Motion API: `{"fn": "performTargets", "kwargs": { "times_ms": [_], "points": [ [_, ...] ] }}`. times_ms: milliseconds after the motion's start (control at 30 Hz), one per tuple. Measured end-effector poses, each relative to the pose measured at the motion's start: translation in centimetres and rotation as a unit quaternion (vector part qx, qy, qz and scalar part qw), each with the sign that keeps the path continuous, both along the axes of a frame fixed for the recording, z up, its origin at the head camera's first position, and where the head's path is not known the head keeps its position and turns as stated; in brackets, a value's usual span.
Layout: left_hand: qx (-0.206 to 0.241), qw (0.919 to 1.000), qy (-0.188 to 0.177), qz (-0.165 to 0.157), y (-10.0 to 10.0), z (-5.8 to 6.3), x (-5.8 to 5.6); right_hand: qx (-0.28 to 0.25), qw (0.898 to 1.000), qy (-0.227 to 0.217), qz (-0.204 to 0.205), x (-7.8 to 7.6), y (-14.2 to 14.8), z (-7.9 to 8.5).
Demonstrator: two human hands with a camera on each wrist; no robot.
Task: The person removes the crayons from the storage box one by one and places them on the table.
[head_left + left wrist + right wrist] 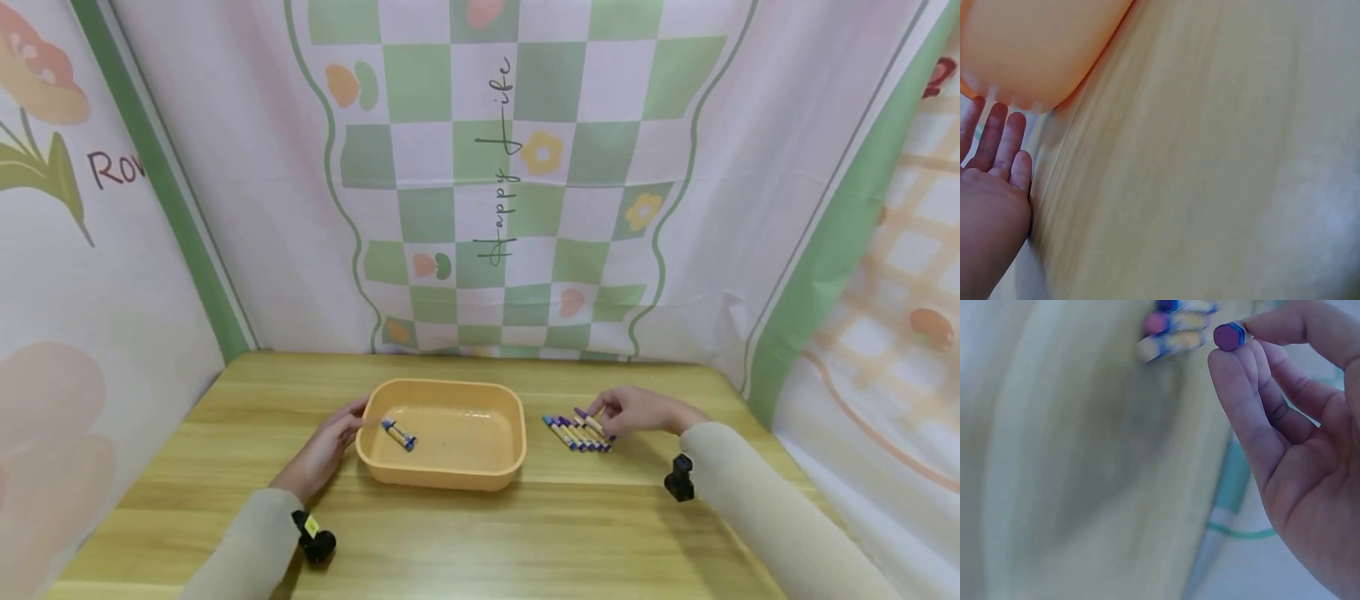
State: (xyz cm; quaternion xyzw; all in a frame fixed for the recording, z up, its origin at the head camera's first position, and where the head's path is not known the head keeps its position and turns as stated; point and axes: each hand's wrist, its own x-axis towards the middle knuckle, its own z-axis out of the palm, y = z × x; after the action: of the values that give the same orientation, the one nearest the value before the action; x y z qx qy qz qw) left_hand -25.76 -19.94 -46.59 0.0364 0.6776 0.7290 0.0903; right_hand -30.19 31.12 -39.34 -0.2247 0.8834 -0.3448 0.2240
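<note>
My left hand is beside a yellow-orange plastic basin, its fingertips right at the left wall. In the left wrist view those fingers are extended toward the basin's rounded underside. Blue-ended crayons lie inside the basin, toward its left. To the right, my right hand pinches a purple crayon between thumb and fingers, above a slanted row of several crayons on the table. The right wrist view shows the held crayon end-on, with blue, pink and pale ends of row crayons beyond it.
Everything stands on a wood-grain table. A checked, printed curtain hangs behind its back edge, and more printed cloth closes the sides. Small black cameras are worn at both sleeves.
</note>
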Motion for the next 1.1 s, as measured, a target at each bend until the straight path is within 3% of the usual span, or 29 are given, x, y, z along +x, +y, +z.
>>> {"fn": "performTargets", "kwargs": {
  "times_ms": [267,567,733,833,1100],
  "points": [
    [-0.007,1.0000,0.002,-0.001,0.2,-0.1,0.2,-0.039,0.998,-0.047,-0.034,0.1,1.8,-2.6],
    [-0.016,0.9998,-0.006,0.005,0.4,0.1,0.2,-0.031,0.997,-0.053,-0.050,0.0,2.0,-2.8],
    [-0.016,0.9999,-0.007,0.000,0.3,0.3,0.3,-0.001,0.998,-0.034,-0.052,-0.4,1.0,-1.3],
    [-0.012,0.9999,-0.008,0.000,0.2,0.3,0.3,-0.002,0.999,-0.026,-0.033,-1.1,-0.3,0.3],
    [-0.013,0.9999,-0.006,0.002,0.1,0.3,0.2,-0.014,0.999,0.023,0.026,-3.0,-6.6,4.0]
  ]
}}
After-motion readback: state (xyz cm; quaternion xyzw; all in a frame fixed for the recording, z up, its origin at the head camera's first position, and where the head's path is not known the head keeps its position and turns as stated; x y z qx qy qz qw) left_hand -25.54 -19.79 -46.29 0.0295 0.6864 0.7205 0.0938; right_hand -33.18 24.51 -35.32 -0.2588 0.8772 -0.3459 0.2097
